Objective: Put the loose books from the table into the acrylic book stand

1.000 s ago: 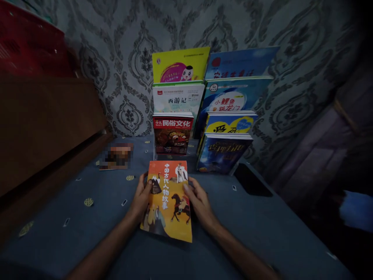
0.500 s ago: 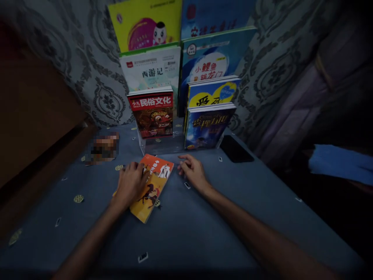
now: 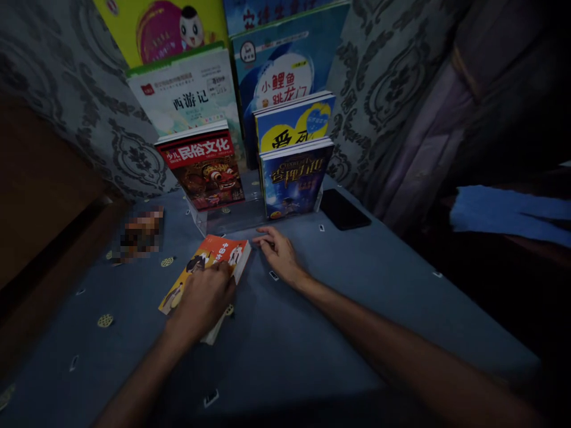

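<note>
An orange-and-yellow paperback book (image 3: 200, 261) lies slanted on the blue tablecloth, its white page edges turned toward my right. My left hand (image 3: 207, 297) lies over the book's lower right part, fingers curled at its right edge; the fingertips are hidden. Just right of the book's top corner, my right hand (image 3: 277, 252) rests on the cloth, holding nothing. Its index finger stretches toward the book, and the other fingers are loosely bent.
A clear stand (image 3: 223, 223) at the back holds tiers of books, among them a red book (image 3: 207, 169) and a dark blue book (image 3: 294, 181). A black phone (image 3: 345, 209) lies to its right. A blurred-out item (image 3: 141, 233) is at left. Patterned curtains hang behind.
My left hand has shifted from the book's left side across to its right edge. The book's upper left cover is now uncovered. The view has turned, and my right hand stays beside the book.
</note>
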`<state>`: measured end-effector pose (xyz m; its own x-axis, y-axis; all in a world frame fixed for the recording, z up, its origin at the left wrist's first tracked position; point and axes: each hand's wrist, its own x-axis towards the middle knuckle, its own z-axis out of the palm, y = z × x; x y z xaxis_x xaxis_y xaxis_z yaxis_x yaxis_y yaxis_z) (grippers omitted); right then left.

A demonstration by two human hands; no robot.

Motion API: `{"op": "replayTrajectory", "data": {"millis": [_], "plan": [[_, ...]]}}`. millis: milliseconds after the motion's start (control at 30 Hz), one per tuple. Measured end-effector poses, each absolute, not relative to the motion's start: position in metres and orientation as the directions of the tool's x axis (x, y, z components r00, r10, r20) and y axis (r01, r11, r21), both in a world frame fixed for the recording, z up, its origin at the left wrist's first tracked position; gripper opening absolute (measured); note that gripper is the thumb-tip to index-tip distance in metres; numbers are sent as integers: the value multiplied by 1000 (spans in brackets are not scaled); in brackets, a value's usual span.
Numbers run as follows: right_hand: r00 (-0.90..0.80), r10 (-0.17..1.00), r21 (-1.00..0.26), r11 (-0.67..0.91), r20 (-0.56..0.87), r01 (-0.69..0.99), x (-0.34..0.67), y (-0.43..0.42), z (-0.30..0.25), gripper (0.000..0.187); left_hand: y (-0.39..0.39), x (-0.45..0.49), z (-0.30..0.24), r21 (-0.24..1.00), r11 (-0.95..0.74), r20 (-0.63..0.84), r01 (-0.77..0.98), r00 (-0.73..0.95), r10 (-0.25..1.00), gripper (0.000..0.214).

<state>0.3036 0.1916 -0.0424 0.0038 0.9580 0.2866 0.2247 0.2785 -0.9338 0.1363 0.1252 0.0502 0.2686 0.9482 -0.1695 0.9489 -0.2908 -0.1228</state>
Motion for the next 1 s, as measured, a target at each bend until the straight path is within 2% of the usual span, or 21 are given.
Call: {"op": "replayTrajectory", "data": {"millis": [133,333,533,700,800,1000], "plan": [[0,948,-922,311,320,232,304,187,-36,30,127,132,54,-91,-327,-140,941,313,939,27],[-116,921,-871,390,372,298,300,175,-32,33,121,139,44,-145,-290,-117,946,275,954,27],[-267,860,-735,510,435,446,295,171,-38,25,123,95,32,-44,-294,-46,955,292,955,30],[-333,847,-746,526,415,408,288,180,-39,26,113,57,18,46,-248,-15,968,249,968,45],[-365,841,-738,531,399,416,282,191,-39,28,107,53,14,47,-252,-40,966,254,966,55],[-383,848,-742,514,366,429,273,207,-41,31,113,44,13,144,-310,-138,940,329,934,97]]}}
